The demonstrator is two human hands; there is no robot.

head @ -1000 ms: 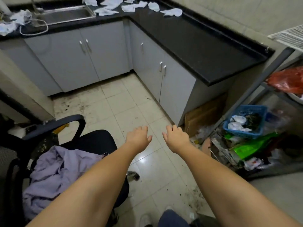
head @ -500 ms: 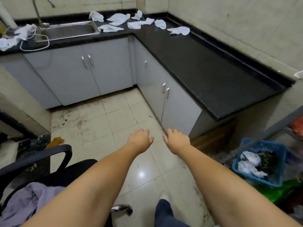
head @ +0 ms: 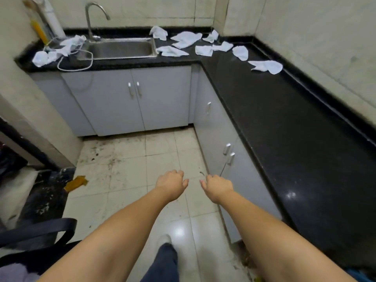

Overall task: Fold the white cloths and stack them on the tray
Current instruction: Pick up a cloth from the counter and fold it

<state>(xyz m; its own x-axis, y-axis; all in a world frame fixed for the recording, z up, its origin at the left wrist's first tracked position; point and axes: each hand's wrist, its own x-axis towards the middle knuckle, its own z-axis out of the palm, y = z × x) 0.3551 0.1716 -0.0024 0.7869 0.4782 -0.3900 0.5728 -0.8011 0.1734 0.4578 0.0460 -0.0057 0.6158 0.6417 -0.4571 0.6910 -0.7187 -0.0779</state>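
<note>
Several crumpled white cloths [head: 186,39] lie scattered on the far corner of the black L-shaped counter [head: 284,119], right of the sink; one cloth [head: 266,66] lies farthest along the right arm. More white cloth [head: 61,49] is heaped left of the sink. My left hand [head: 172,183] and my right hand [head: 217,186] stretch out side by side over the floor, fingers loosely curled downward, holding nothing, far from the cloths. No tray is in view.
A steel sink [head: 122,48] with a tap and a white cable sits at the back. Grey cabinet doors [head: 134,98] run under the counter. A black chair [head: 36,233] stands at bottom left. The tiled floor [head: 130,167] is stained. My foot [head: 164,240] is below.
The view has swung up and forward towards the counter corner. The chair, purple cloth and blue basket have slid out of frame. My hands stay outstretched, fingers curling a little more.
</note>
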